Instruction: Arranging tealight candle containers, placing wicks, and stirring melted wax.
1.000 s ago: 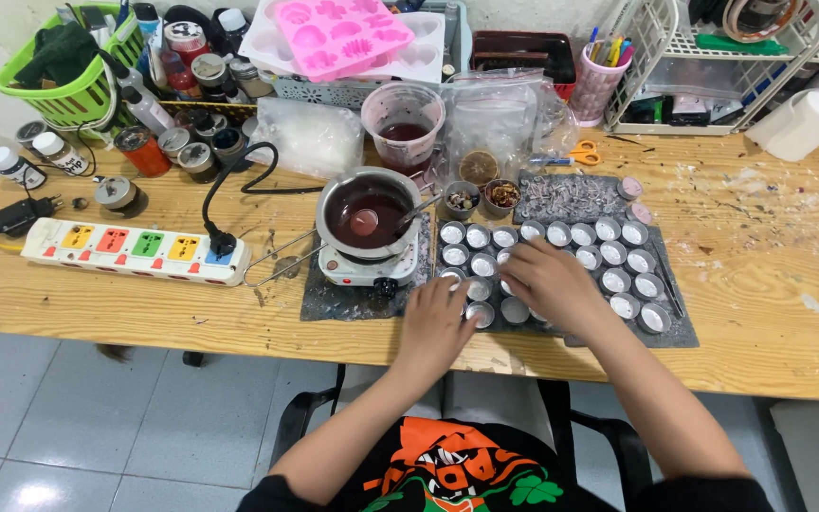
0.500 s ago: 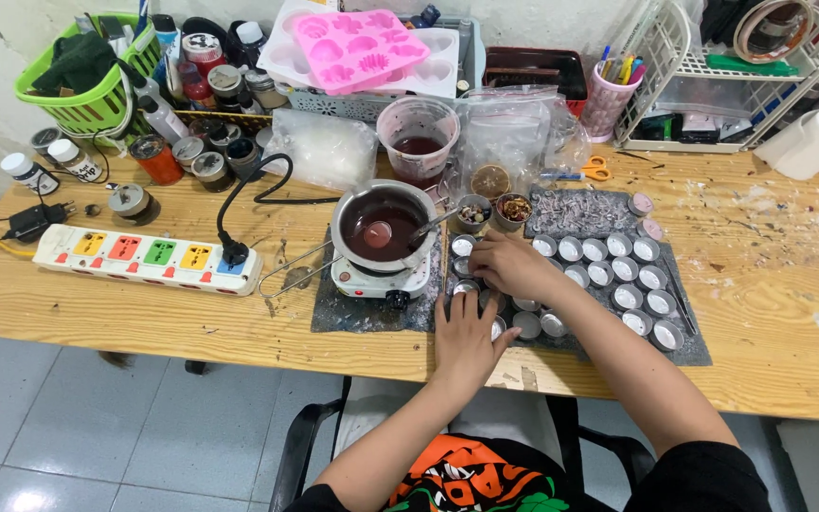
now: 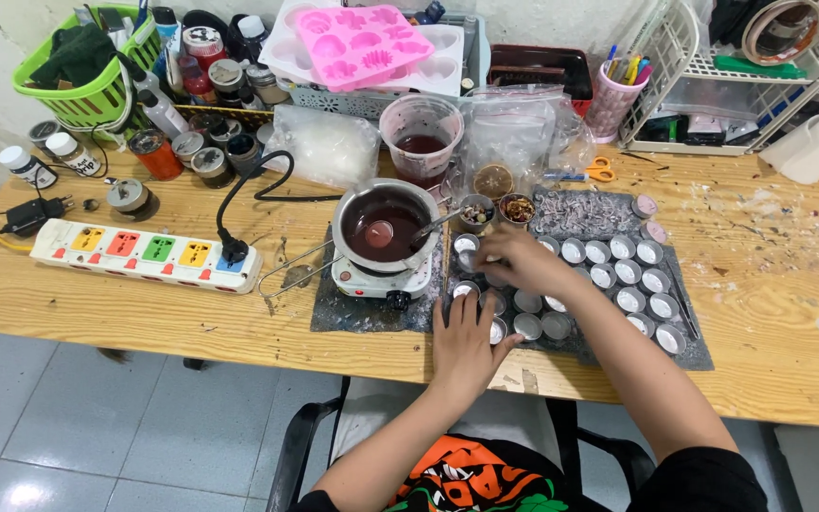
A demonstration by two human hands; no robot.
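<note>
Thin metal cups (image 3: 629, 300), small, round and shallow, are sitting in rows on the dark mat (image 3: 694, 351) at the near table edge; they are probably light, easily dented and best pinched at the rim. The left hand (image 3: 466, 343) is lying flat, fingers spread, touching the nearest cups. Farther in, the right hand (image 3: 516, 263) is curling over a cup beside the melting pot (image 3: 386, 228); whether it is gripping cannot be told.

Shiny metal tins (image 3: 629, 300), rough wood table (image 3: 144, 313), glossy pot (image 3: 386, 228)
</note>
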